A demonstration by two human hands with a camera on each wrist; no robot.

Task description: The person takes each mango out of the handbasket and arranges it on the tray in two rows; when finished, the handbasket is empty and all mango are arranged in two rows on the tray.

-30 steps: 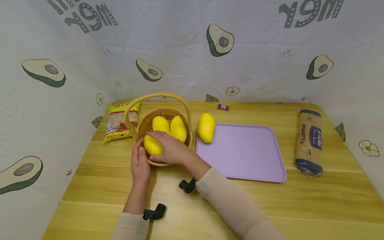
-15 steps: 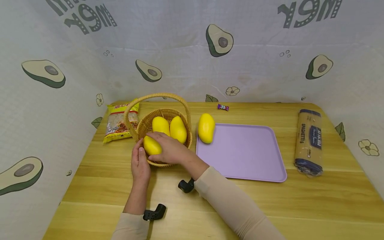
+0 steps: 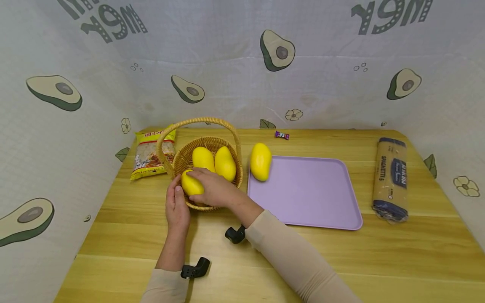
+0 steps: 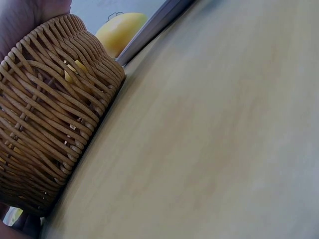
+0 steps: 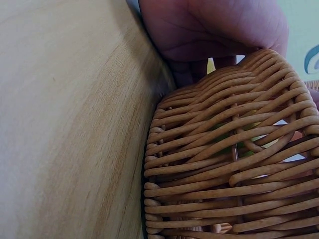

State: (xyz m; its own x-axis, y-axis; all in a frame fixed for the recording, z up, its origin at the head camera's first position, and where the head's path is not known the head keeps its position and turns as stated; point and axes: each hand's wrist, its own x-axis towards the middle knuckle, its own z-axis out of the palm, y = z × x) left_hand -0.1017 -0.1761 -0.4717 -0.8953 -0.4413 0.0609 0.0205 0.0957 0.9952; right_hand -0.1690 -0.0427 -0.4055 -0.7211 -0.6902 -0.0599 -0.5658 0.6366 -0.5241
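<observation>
A round wicker basket with a tall handle holds several yellow mangoes. My right hand reaches over the near rim and grips the front-left mango, thumb on its near side and fingers over its top. Outside the basket, my left hand rests against the near-left wall, fingers fairly straight and partly hidden by the weave. Behind the gripped fruit lie two more mangoes, one in the middle and one at right. In the right wrist view, the right hand arches over the wicker rim.
A lone mango lies at the upper left corner of a lilac tray. A yellow food bag sits left of the basket. A spaghetti pack lies far right, and a small purple candy at the back.
My right fingertips have drawn back slightly across the front-left mango, so a bit more of it shows. The left hand and the basket stay where they were.
</observation>
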